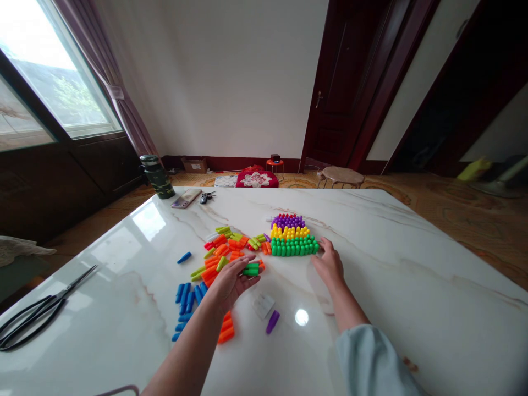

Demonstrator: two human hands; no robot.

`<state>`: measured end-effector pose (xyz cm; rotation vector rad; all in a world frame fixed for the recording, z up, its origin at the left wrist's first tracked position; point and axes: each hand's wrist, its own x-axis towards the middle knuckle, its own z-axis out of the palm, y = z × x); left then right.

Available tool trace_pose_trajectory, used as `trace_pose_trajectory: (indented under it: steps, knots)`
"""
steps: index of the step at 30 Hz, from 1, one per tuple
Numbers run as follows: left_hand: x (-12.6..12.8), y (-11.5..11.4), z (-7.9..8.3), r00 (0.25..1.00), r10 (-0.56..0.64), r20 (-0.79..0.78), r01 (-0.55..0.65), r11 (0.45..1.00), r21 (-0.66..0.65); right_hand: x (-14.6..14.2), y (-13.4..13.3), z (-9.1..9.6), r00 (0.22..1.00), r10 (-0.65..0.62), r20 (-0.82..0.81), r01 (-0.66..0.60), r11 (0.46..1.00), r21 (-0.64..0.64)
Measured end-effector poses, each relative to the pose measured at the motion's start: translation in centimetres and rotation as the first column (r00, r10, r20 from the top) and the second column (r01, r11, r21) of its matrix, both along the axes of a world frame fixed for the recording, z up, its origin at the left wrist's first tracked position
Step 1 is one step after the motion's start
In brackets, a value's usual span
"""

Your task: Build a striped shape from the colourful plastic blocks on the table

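The overexposed window (70, 71) left of the table (391, 264) throws glare onto it; the table's right-hand surroundings look dim, blurred.

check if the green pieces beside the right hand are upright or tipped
Upright: the green pieces stand in rows, rounded ends up, beside the right hand.

Camouflage flask (157, 177) beside a phone (186, 198) and keys (204, 198), black scissors (61, 299) nearer.
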<state>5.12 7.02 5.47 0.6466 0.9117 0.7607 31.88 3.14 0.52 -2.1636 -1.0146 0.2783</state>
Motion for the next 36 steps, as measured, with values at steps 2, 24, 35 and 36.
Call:
trace_pose_trajectory:
  steps: [2, 24, 35, 36]
  knots:
    - [0.0, 0.0, -0.1, 1.000, 0.000, 0.001, 0.000, 1.000, 0.002, 0.1, 0.0, -0.2, 1.000, 0.006, -0.010, -0.005, 1.000, 0.029]
    - [1.2, -1.6, -0.6, 0.985, -0.171, 0.036, 0.169, 0.984, 0.059, -11.4, -2.3, 2.0, 0.795, 0.597, 0.109, -0.606, 0.773, 0.188]
    - [1.4, -1.9, -0.6, 0.970, -0.235, -0.059, 0.241, 0.960, 0.144, -9.2, -2.2, 2.3, 0.862, 0.504, 0.049, -0.504, 0.848, 0.165]
    - [1.4, -1.7, -0.7, 0.973, -0.206, -0.101, 0.220, 0.963, 0.158, -8.6, -2.1, 2.1, 0.881, 0.472, 0.028, -0.469, 0.865, 0.177]
